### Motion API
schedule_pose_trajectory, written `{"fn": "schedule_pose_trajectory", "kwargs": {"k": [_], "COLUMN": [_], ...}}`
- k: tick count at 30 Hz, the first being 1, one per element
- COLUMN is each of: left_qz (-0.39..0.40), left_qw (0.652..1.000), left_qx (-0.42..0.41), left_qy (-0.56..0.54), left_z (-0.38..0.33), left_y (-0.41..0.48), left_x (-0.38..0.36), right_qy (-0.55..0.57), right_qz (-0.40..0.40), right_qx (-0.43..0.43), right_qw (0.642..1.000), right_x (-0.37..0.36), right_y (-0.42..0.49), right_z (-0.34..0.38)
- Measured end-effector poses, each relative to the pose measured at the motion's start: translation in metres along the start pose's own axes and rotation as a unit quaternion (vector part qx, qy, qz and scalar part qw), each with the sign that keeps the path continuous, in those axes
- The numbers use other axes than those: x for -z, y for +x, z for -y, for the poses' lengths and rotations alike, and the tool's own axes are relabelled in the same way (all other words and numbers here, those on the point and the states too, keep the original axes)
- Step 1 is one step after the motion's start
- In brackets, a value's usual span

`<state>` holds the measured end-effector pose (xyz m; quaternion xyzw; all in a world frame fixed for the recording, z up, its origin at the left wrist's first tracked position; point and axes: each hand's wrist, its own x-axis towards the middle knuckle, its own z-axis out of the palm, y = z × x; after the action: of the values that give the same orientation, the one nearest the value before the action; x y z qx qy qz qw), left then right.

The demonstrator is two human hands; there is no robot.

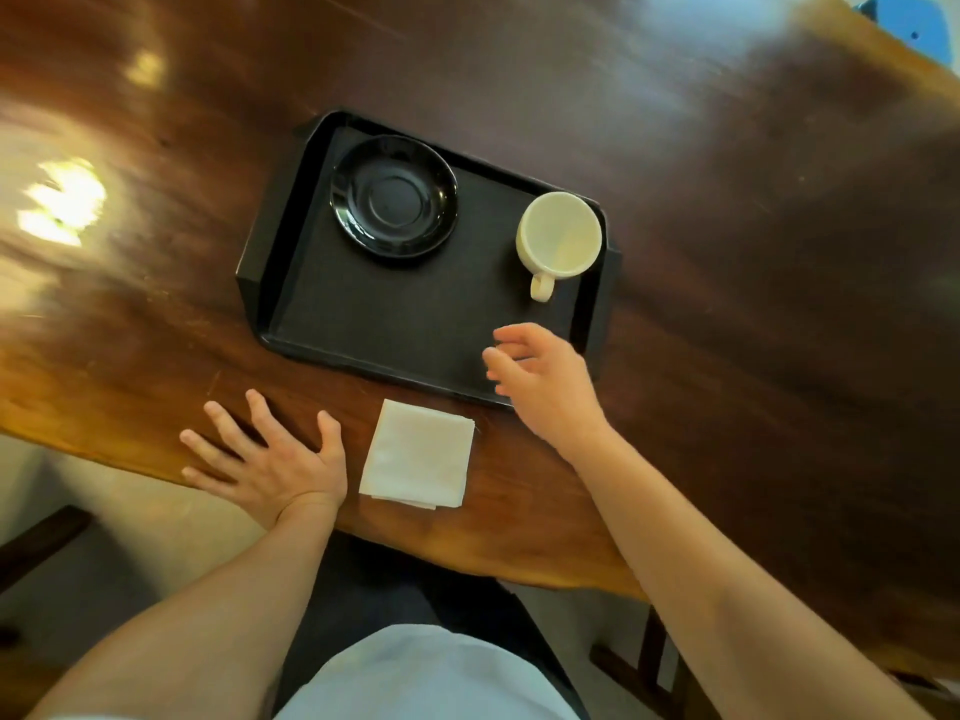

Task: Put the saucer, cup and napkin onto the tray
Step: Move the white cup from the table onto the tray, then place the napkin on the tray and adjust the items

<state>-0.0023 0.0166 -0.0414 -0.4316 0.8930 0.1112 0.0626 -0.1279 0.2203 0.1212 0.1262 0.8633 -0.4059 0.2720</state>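
Saucer [394, 195] and cup [559, 234] already on the tray [291, 220], napkin [418, 454] on the table [727, 252] between both open, empty hands, left hand [270, 462] flat, right hand [540, 379] seemingly hovering; next, likely pinching it up.

head cam, steep down, close

The tray [291, 283] sat on the bench [727, 252]. On it, the saucer [394, 196] lay at the far left and the cup [559, 236] stood at the far right, well apart. The napkin [418, 453] lay on the bench just before the tray's near edge.
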Motion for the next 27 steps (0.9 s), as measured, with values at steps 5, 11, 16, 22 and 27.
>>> {"fn": "schedule_pose_trajectory", "kwargs": {"k": [5, 11, 16, 22, 27], "left_qz": [0.006, 0.002, 0.0, -0.004, -0.006], "left_qw": [1.0, 1.0, 1.0, 1.0, 1.0], "left_qx": [0.006, 0.004, 0.0, -0.001, 0.0], "left_qy": [0.014, 0.019, 0.021, 0.019, 0.016], "left_z": [0.0, 0.002, 0.003, 0.004, 0.005], "left_y": [-0.002, -0.002, -0.002, -0.001, -0.001], "left_x": [0.0, 0.0, 0.0, -0.001, -0.001], "right_qy": [-0.212, -0.374, -0.422, -0.398, -0.339], "right_qz": [0.155, 0.161, 0.117, 0.104, 0.159], "right_qx": [0.065, 0.142, 0.158, 0.105, 0.017], "right_qw": [0.963, 0.902, 0.885, 0.905, 0.927], "right_x": [-0.056, -0.097, -0.115, -0.122, -0.114], "right_y": [-0.027, -0.014, -0.007, -0.005, -0.003], "right_z": [-0.016, -0.031, -0.042, -0.041, -0.039]}}
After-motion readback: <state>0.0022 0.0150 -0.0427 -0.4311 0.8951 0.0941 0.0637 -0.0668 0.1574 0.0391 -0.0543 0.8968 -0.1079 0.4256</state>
